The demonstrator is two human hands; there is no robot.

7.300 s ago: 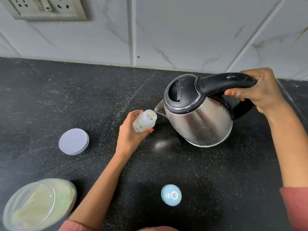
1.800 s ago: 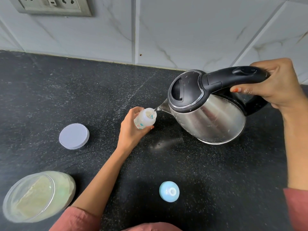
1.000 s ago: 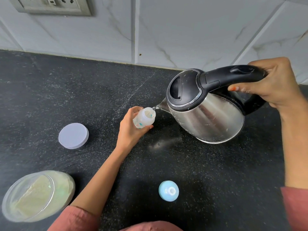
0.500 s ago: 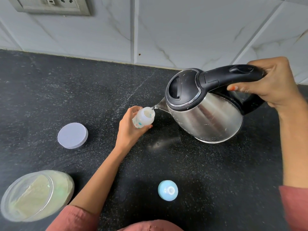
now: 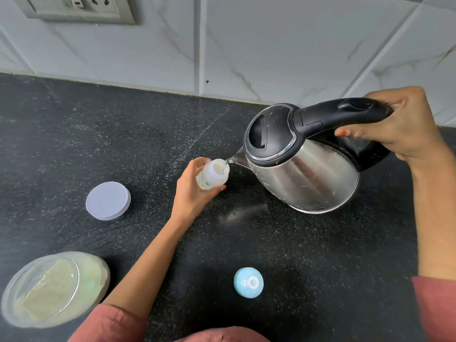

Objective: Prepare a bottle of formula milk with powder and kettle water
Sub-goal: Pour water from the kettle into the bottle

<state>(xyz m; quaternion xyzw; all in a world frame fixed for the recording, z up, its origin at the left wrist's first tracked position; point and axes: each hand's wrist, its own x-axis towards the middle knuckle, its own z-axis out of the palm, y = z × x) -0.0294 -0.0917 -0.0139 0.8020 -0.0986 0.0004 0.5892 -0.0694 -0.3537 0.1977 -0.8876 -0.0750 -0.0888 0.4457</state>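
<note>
- The left hand (image 5: 192, 191) has its fingers wrapped tight around a small baby bottle (image 5: 212, 174), which is open at the top and held above the black countertop (image 5: 123, 134), its mouth leaning a little toward the kettle.
- The right hand (image 5: 399, 127) is clenched around the black handle of a steel electric kettle (image 5: 303, 164), which is lifted clear and tipped down to the left.
- Everything turns on the spout (image 5: 235, 159): its tip sits right at the near rim of the bottle's mouth, and a thin run of water seems to drop in. The mouth is narrow, so I'd judge there's little room for drift either way.
- The bottle's long axis runs up and slightly right to meet the spout, while the kettle's runs from the handle on the right down to the spout on the left.
- How full the bottle is, I can't tell from here; the inside only shows whitish.
- The blue teat cap (image 5: 248, 282) lies on the counter nearer the person, closer to the left hand, which is the busy one. I'd guess it goes on next.
- The powder jar (image 5: 54, 290) stands open at the lower left, with its pale lid (image 5: 108, 200) lying apart from it, left of the bottle.
</note>
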